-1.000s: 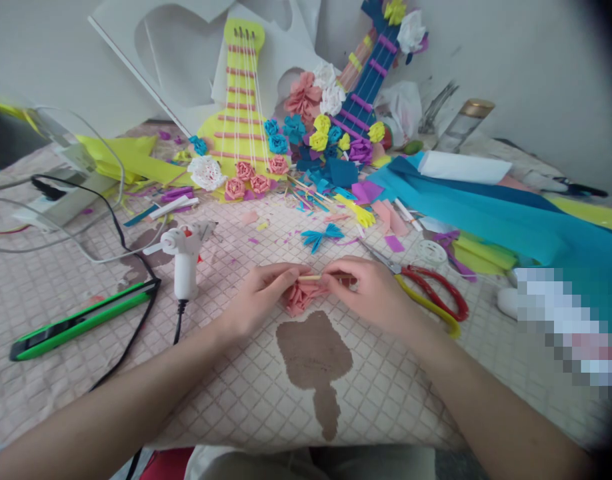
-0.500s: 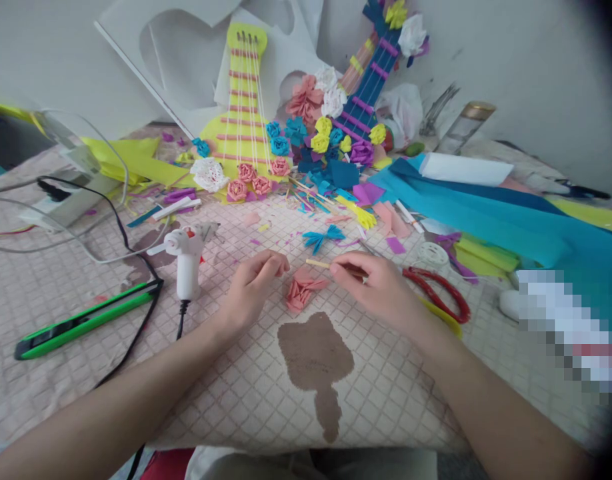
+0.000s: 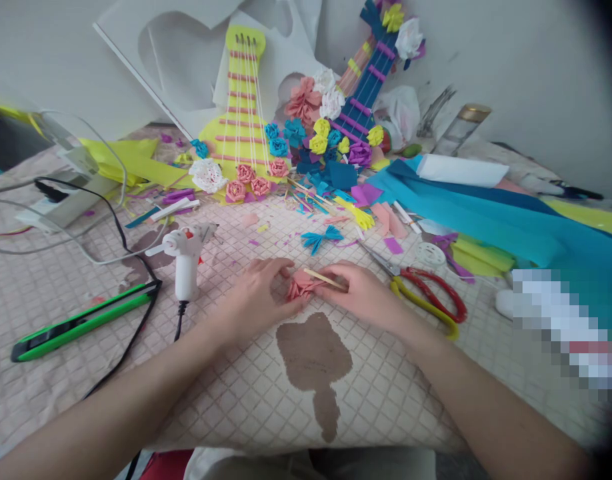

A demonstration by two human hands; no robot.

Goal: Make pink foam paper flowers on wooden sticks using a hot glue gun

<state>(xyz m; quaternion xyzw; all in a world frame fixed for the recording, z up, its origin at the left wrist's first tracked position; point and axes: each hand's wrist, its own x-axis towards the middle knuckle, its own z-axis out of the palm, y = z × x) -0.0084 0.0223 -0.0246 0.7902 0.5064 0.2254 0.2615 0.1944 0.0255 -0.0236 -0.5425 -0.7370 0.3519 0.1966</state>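
A piece of folded pink crepe paper (image 3: 300,285) lies on the quilted cloth between my two hands. My left hand (image 3: 259,293) curves around its left side, thumb and forefinger apart, the thumb by the paper's lower edge. In my right hand (image 3: 359,293) is a short wooden stick (image 3: 323,277), slanting over the paper; these fingertips reach the paper's right side. Whether the left fingertips press on the paper is hard to see. Scissors (image 3: 421,290) with red and yellow handles lie right of my right hand. A blue paper bow (image 3: 322,238) lies beyond both hands.
At left stand a white glue gun (image 3: 187,267) and a green utility knife (image 3: 86,322), with cords (image 3: 121,227) running past. Behind are a yellow paper guitar (image 3: 243,127), a blue one (image 3: 371,93), and paper flowers. Blue crepe paper (image 3: 466,207) spreads at right. A brown patch (image 3: 313,353) marks the cloth.
My left hand has opened and moved right, around the pink paper. My right hand has moved left and down to it with the stick, and the scissors show more fully.
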